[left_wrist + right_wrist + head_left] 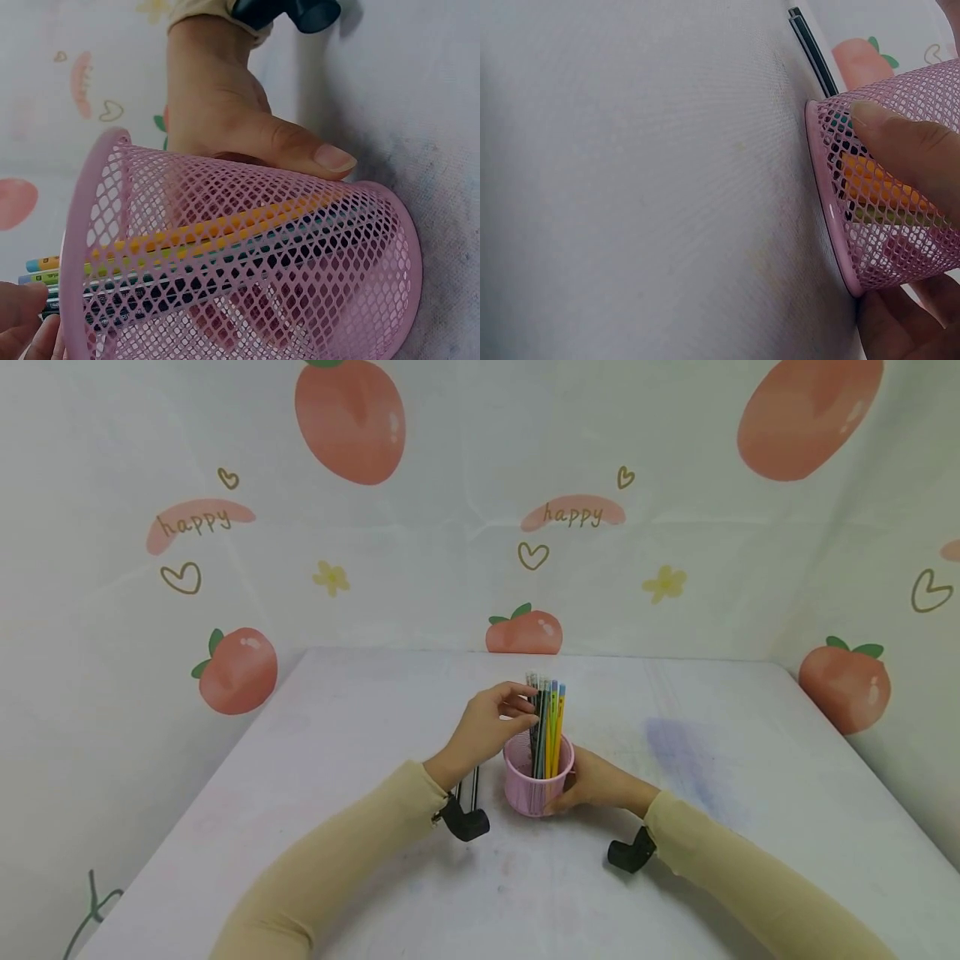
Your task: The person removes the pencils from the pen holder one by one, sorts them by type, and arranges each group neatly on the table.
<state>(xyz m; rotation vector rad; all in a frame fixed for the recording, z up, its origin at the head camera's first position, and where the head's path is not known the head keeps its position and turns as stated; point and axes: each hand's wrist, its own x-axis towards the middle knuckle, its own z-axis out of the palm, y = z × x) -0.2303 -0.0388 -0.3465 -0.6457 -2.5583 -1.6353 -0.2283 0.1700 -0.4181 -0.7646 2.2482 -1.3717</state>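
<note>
A pink mesh pen holder (534, 789) stands upright on the table, holding several pencils (556, 727), some dark, some yellow and one light green. My right hand (600, 779) grips the holder's right side, its thumb (907, 142) low across the mesh and other fingers round the far side. At the pencils' upper ends is my left hand (487, 727), its thumb and fingers pinching a dark pencil (51, 306) just above the rim. Two dark pencils (475, 789) lie on the table left of the holder, partly hidden behind my left wrist.
The table is covered with a pale cloth (360, 727) bearing a bluish stain (678, 752) on the right. A printed curtain (435, 568) hangs behind it. Black wrist mounts (465, 821) hang below the sleeves. A green cord (93, 906) shows at the lower left.
</note>
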